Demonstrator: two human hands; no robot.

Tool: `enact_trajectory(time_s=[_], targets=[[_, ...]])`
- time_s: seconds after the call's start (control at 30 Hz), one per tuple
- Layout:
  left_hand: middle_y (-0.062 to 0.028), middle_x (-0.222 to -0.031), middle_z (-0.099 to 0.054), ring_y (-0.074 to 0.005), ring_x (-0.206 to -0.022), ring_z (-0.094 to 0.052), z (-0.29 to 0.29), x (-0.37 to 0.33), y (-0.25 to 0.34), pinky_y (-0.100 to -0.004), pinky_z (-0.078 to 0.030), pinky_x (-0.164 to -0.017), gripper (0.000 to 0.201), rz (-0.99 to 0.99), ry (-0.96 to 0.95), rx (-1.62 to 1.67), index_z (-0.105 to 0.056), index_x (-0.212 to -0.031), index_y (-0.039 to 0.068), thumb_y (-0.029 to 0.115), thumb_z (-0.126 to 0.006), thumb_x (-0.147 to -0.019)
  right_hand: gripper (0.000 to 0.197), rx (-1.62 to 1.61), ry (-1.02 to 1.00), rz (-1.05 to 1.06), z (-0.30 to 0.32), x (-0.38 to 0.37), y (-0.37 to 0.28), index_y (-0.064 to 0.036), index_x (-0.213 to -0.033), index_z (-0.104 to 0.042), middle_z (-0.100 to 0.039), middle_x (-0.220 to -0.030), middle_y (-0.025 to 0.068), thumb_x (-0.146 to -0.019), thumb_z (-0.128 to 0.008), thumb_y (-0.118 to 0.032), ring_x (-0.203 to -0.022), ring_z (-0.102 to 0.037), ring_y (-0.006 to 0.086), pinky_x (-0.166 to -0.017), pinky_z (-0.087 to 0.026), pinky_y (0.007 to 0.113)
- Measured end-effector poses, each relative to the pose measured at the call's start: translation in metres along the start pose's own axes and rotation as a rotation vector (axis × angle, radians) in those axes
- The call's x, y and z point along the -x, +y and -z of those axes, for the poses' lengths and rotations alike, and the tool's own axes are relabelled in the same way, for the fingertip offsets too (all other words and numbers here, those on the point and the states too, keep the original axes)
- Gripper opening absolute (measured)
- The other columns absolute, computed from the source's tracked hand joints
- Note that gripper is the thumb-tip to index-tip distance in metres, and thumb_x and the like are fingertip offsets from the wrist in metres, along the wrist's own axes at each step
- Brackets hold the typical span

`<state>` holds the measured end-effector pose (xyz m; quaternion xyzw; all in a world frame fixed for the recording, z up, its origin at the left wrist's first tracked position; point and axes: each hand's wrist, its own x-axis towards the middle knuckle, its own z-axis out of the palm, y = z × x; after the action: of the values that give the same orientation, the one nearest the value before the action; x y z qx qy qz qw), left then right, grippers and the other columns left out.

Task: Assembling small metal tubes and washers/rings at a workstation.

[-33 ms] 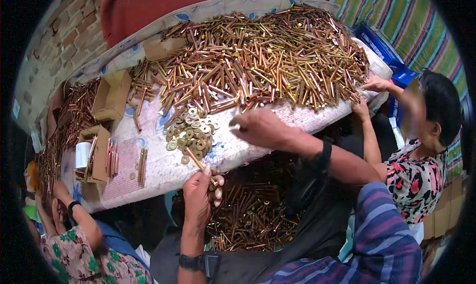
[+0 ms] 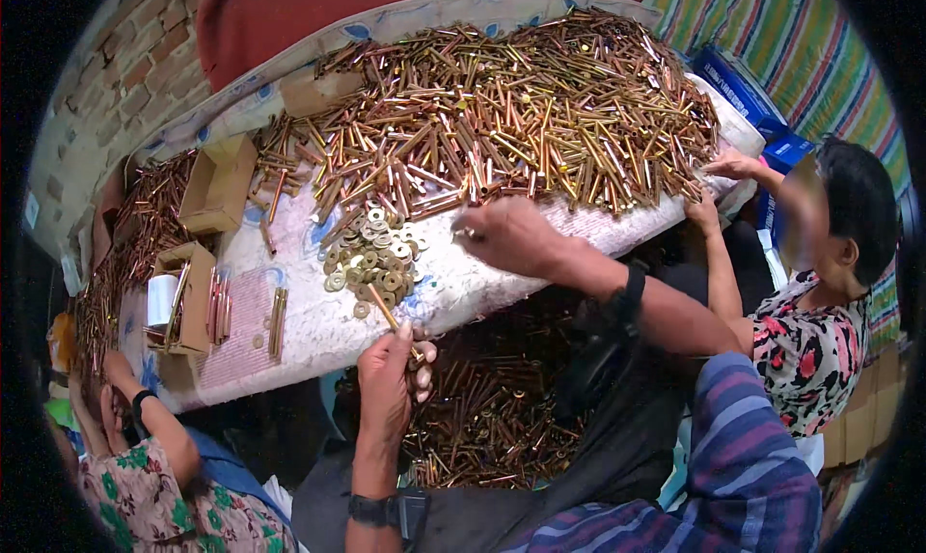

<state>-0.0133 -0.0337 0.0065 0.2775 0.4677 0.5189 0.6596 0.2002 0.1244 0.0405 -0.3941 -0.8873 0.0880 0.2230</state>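
Between the thumb and fingers of my left hand (image 2: 388, 372) is a long yellowish metal bolt (image 2: 382, 307), slanting up and left, its wider end by my fingertips. The hand hangs just off the table's near edge, below a pile of round washers (image 2: 371, 259). My right hand (image 2: 511, 236) hovers over the white cloth to the right of the washers. Its fingers are curled together and a little blurred; a small bright spot shows at the tips, too small to name. Behind it spreads a large heap of bolts (image 2: 521, 119).
Two open cardboard boxes (image 2: 218, 184) stand at the left near another bolt heap (image 2: 154, 201). Below the table edge lie more metal parts (image 2: 492, 428). A co-worker (image 2: 820, 283) reaches in at the right; another (image 2: 164, 485) works at the lower left. Blue boxes (image 2: 738, 95) stand far right.
My right hand has shifted very slightly, its fingertips a little higher and less blurred. My left hand keeps its hold on the bolt.
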Motion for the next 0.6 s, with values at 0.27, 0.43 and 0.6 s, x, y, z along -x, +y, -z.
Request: enact_trajectory(time_s=[0.27, 0.43, 0.6], targets=[[-0.0030, -0.074, -0.060, -0.0042, -0.045, -0.041, 0.009, -0.006, -0.006, -0.0189, -0.031, -0.037, 0.030, -0.019, 0.054, 0.021, -0.063, -0.104, 0.001, 0.030, -0.056, -0.103, 0.035, -0.063, -0.207, -0.007, -0.021, -0.009, -0.007, -0.0074, -0.109, -0.070, -0.070, -0.074, 0.0171, -0.088, -0.068, -0.035, -0.072, -0.069, 0.0364, -0.068, -0.055, 0.046], [-0.0041, -0.075, -0.061, -0.0055, -0.046, -0.042, 0.010, -0.006, -0.006, -0.0204, -0.031, -0.037, 0.029, -0.023, 0.099, 0.048, -0.063, -0.102, 0.000, 0.028, -0.058, -0.102, 0.042, -0.046, -0.286, 0.025, -0.049, -0.004, -0.019, -0.0028, -0.111, -0.065, -0.065, -0.067, 0.0208, -0.084, -0.072, -0.035, -0.067, -0.066, 0.0407, -0.061, -0.051, 0.050], [-0.0040, -0.076, -0.061, -0.0060, -0.048, -0.044, 0.010, -0.009, -0.009, -0.0211, -0.032, -0.038, 0.026, -0.006, 0.134, 0.053, -0.064, -0.098, 0.000, 0.026, -0.061, -0.100, 0.030, -0.066, -0.130, 0.005, -0.064, -0.006, -0.021, -0.0004, -0.091, -0.061, -0.062, -0.066, 0.0230, -0.083, -0.069, -0.028, -0.065, -0.063, 0.0447, -0.058, -0.049, 0.053]])
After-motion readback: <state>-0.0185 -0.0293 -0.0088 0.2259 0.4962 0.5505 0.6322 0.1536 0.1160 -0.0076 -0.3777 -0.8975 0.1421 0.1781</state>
